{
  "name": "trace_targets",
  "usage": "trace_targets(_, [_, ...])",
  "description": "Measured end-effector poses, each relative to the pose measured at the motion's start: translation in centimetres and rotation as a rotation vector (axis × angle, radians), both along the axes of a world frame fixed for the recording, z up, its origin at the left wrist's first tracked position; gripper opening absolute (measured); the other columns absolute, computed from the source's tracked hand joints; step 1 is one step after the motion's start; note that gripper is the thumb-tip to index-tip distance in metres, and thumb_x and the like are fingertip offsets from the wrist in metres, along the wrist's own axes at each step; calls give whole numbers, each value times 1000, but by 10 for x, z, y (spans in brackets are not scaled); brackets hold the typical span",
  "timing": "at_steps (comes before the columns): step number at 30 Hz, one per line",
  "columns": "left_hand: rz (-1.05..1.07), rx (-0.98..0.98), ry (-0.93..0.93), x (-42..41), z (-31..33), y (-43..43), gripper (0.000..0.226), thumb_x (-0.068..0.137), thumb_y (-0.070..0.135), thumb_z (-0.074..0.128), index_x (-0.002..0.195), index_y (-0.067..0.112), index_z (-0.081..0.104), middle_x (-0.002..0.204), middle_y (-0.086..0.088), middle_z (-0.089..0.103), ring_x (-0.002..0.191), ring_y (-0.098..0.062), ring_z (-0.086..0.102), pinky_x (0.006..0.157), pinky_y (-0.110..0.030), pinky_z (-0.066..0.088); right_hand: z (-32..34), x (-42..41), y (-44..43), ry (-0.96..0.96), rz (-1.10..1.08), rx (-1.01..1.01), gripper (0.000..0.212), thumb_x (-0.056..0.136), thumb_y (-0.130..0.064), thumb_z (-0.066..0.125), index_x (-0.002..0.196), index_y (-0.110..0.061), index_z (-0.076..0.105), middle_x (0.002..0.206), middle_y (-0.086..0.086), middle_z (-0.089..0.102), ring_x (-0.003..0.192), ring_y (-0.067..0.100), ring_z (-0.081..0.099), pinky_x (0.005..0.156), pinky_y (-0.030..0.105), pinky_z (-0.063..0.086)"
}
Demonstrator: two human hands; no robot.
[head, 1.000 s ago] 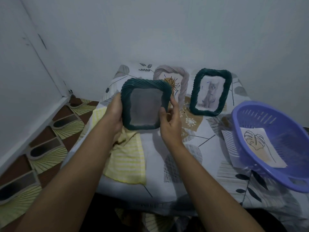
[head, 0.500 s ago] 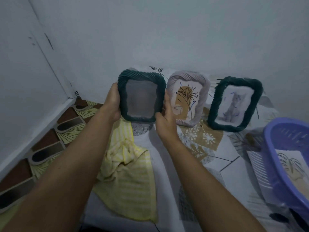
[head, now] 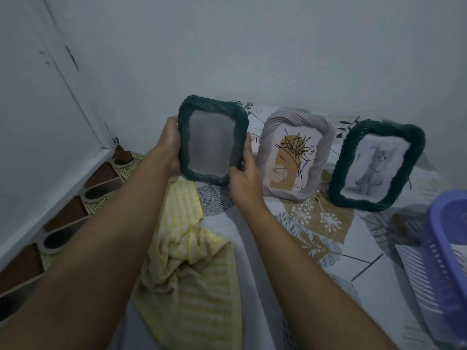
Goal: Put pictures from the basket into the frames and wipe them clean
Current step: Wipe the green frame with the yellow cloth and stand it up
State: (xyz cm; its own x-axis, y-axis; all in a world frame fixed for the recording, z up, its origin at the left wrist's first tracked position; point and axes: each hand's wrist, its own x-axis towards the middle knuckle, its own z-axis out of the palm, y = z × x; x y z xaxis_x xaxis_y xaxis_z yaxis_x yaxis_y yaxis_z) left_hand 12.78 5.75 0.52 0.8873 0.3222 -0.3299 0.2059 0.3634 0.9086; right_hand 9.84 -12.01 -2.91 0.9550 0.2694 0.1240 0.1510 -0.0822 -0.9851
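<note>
I hold a dark green woven frame [head: 212,140] upright above the table's far left, its pane blank and grey. My left hand [head: 168,145] grips its left edge and my right hand [head: 246,173] grips its lower right edge. To its right a lilac frame [head: 294,154] with a plant drawing stands against the wall. Further right stands a second dark green frame [head: 376,165] with a cat picture. The purple basket [head: 447,251] is at the right edge, its contents mostly out of view.
A yellow striped cloth [head: 187,281] lies crumpled on the table under my forearms. The table wears a leaf-patterned cover [head: 316,223]. White walls [head: 227,46] close the back and left. Patterned floor tiles [head: 75,205] show at the left, past the table edge.
Both hands have carried the blank green frame up and further toward the wall, beside the lilac frame. The view has shifted left, so the basket has slid toward the right edge.
</note>
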Motion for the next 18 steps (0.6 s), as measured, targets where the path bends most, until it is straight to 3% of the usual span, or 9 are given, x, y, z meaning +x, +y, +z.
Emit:
trace_targets(4, [39, -4, 55, 8, -2, 2, 64, 96, 51, 24, 111, 14, 74, 107, -19, 74, 107, -36, 66, 86, -50, 57, 1, 4, 4, 29, 23, -1, 85, 91, 0, 48, 158, -38, 11, 125, -31, 44, 116, 4, 49, 101, 27, 42])
trace_targets(7, [52, 3, 94, 13, -1, 2, 64, 96, 53, 23, 107, 16, 74, 106, -18, 74, 102, -35, 67, 77, -44, 58, 1, 4, 5, 30, 18, 2, 84, 90, -1, 50, 158, -34, 12, 136, -19, 44, 128, 8, 46, 113, 36, 39])
trace_targets(11, [60, 13, 125, 16, -2, 2, 66, 96, 52, 21, 111, 15, 74, 102, -19, 74, 99, -35, 67, 74, -42, 59, 5, 3, 5, 56, 12, 3, 83, 93, 1, 49, 159, -31, 11, 139, -15, 42, 131, 8, 43, 117, 38, 35])
trace_targets(14, [71, 23, 131, 19, -5, 4, 66, 95, 47, 21, 122, 12, 70, 107, -20, 73, 101, -35, 67, 70, -46, 60, 6, 3, 6, 62, 9, -32, 85, 92, 0, 49, 159, -31, 7, 149, -7, 42, 134, 13, 43, 116, 41, 35])
trace_targets(18, [94, 28, 143, 19, -6, 5, 67, 92, 47, 22, 122, 12, 70, 107, -21, 73, 102, -38, 68, 79, -56, 58, 8, 1, 6, 68, 9, -64, 86, 92, -3, 50, 159, -33, 5, 151, -4, 42, 131, 16, 45, 114, 41, 37])
